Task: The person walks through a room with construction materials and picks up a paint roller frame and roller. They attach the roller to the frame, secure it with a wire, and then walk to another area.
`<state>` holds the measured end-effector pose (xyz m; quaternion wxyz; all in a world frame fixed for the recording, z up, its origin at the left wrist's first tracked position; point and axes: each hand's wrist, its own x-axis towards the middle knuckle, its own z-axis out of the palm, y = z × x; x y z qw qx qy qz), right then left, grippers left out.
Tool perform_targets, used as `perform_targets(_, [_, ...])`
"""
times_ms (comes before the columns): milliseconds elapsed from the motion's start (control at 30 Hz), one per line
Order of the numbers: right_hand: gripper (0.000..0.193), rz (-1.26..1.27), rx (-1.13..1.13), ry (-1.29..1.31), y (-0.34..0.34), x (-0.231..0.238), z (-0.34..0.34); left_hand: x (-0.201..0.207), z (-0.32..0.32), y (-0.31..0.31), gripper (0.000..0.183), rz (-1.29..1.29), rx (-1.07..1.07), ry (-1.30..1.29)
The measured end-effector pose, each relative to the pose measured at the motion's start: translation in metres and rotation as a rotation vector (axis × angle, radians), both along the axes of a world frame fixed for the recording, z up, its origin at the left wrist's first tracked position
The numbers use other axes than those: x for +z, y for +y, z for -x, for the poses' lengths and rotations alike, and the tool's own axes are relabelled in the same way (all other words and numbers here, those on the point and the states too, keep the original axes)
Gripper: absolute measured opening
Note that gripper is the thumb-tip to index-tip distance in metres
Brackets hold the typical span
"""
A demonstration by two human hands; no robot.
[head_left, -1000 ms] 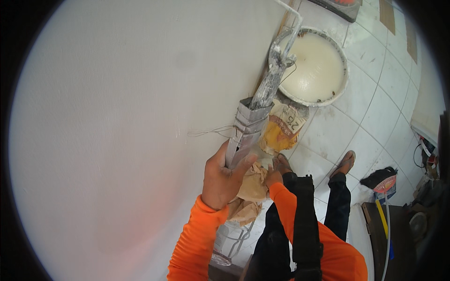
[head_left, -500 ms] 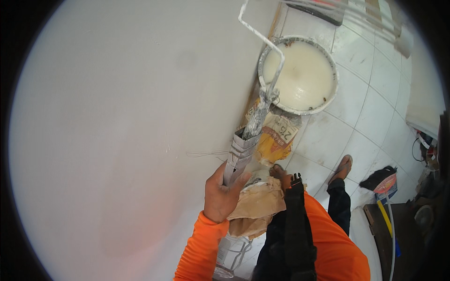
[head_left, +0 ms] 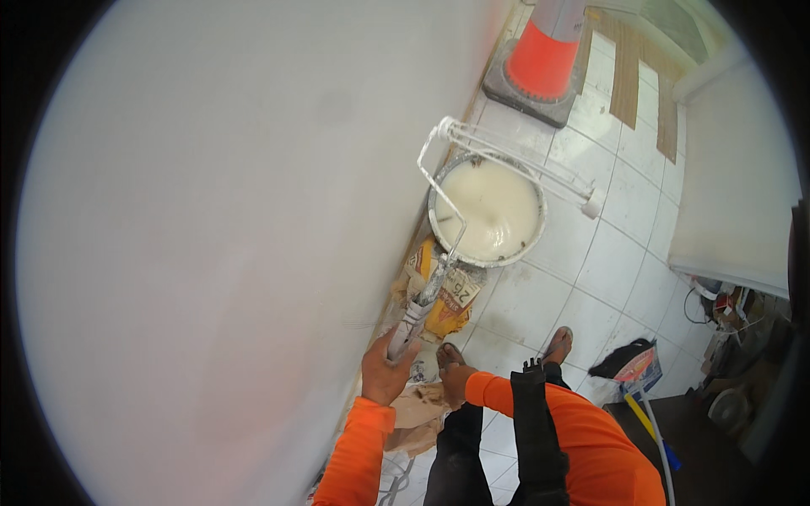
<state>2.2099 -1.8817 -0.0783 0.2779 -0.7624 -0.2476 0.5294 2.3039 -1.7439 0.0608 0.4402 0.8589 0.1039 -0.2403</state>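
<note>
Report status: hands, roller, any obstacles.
Left hand gripping roller handle. Right hand near brown paper, grip unclear. Roller frame overlaps bucket in view. Traffic cone beyond.

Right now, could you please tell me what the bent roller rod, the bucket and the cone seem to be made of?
Bent roller rod: probably metal, white-coated; it is thin yet holds sharp bends. Bucket: likely plastic with a pale, dirty finish, given its thick rounded rim, though that stays open. Cone: probably plastic or rubber, smooth, judging by its even orange-red surface.
</note>
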Motion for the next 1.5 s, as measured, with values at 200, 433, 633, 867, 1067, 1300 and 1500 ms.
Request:
perform_targets(200, [0.048,0.052,-0.169,-0.123,-0.088,0.042,-0.027,0.036,-0.004,-0.027,0.046,-0.126,-0.011,0.014])
perform_targets(433, [0.038,-0.251,-1.251,-0.035,-0.176,0.14,-0.063,0.087,0.036,-0.045,0.05,-0.148,-0.032,0.055])
perform_targets(633, [0.039,-0.781,-1.465,-0.193,-0.199,0.298,-0.073,0.142,0.059,-0.083,0.054,-0.061,-0.085,-0.142])
perform_targets(867, [0.029,-0.699,-1.424,-0.198,-0.25,0.382,-0.053,0.217,0.078,-0.137,0.057,-0.093,-0.148,-0.176])
perform_targets(1067, [0.034,-0.593,-1.318,-0.605,-0.273,0.427,-0.055,0.267,0.079,-0.156,0.052,-0.12,-0.163,-0.082])
perform_targets(1300, [0.049,-0.395,-0.767,-1.253,-0.301,0.524,-0.063,0.299,0.077,-0.173,0.05,-0.012,-0.192,-0.276])
perform_targets(1500, [0.078,-0.079,-0.135,-1.4,-0.336,0.573,-0.078,0.302,0.071,-0.173,0.049,0.192,-0.128,-0.163])
